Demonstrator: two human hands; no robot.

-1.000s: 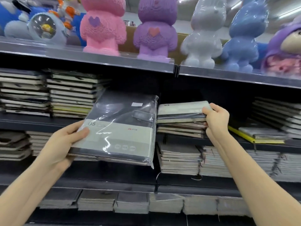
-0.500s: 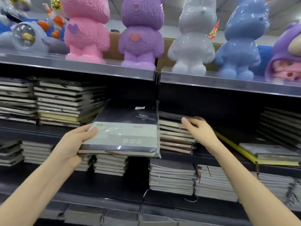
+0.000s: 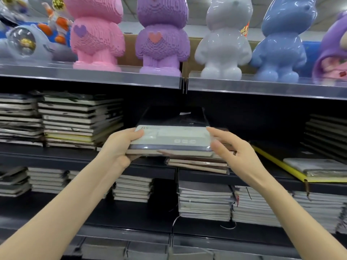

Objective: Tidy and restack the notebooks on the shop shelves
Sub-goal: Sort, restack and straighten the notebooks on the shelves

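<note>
The head-worn camera faces the shelves straight on, from near.

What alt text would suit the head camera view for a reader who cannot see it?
A person's left hand grips a plastic-wrapped B5 notebook resting on a short notebook stack on a shop shelf, the open right hand at its right edge. Other stacks flank it; toy figures stand above.

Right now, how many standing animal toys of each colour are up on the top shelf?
Pink toy: 1
Purple toy: 1
White toy: 1
Blue toy: 1
Total: 4
The hooded doll, cut off at the right edge, is not counted.
</note>
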